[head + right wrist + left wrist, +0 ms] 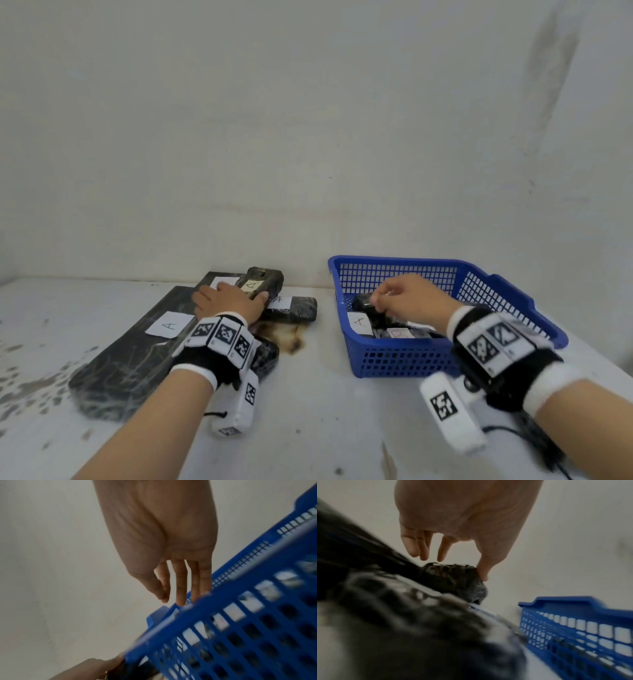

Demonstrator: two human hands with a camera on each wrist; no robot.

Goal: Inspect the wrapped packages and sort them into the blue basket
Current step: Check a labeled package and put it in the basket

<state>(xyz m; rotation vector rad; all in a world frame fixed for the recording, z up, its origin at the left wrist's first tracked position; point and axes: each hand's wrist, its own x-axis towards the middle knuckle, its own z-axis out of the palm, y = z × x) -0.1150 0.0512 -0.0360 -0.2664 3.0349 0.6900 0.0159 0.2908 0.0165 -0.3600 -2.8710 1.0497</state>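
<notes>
Left hand (228,301) sits palm-down on the pile of black-wrapped packages at counter left, thumb hooked on the edge of the small brick (263,279) labelled "A"; left-wrist view shows the thumb touching the wrap, fingers (412,545) pointing down, only loosely bent, just above it. Not a full grasp. Brick's long axis runs near-left to far-right, stacked on a flat package (219,279) near the wall. Right hand (407,298) is over the blue basket (404,356), fingers relaxed and pointing down in the right-wrist view, holding nothing; head view puts the fingertips at or just above a dark package (364,305) inside, contact can't be confirmed. Basket sits on counter right, long axis roughly left-right, with several labelled packages in it, one label "A" (359,322). Big flat slab (137,349) with an "A" label lies at counter left, long axis near-left to far-right. Another roll (294,310) lies left-right between pile and basket. Brown stain (291,337) on counter just in front of the roll.
</notes>
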